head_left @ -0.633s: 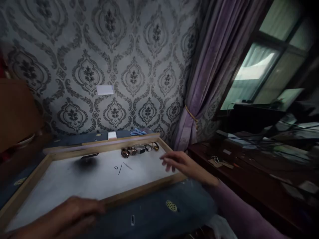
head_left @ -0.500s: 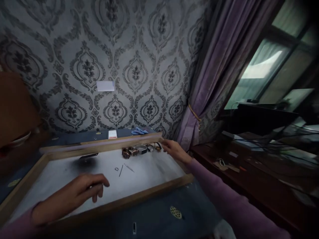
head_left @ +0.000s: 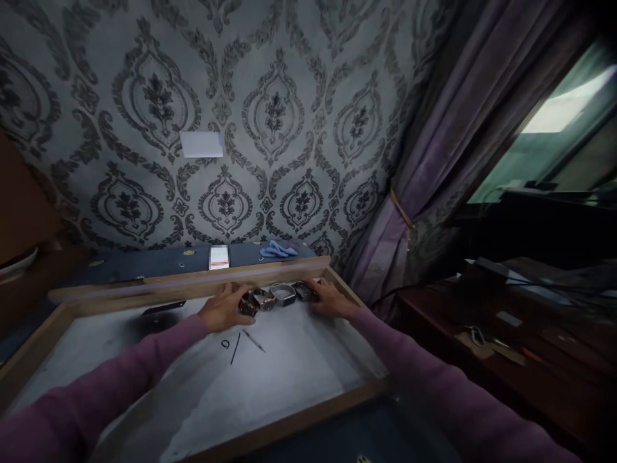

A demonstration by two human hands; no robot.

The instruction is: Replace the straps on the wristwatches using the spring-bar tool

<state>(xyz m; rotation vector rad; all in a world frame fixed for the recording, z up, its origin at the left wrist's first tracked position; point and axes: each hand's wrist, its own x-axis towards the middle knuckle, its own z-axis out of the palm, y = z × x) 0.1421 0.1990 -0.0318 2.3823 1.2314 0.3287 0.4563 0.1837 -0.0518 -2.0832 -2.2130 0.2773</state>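
Row of watches (head_left: 287,299), aligned left–right between left hand (head_left: 223,310) and right hand (head_left: 333,299). Both cup its ends; firmness of grip indeterminable.

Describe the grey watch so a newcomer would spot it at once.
Below the patterned wall sits a wood-framed tray. Along its far side, watches stand in a row between the left hand and the right hand. There, between a coppery watch and a dark watch, stands the grey watch, visibly paler than both.
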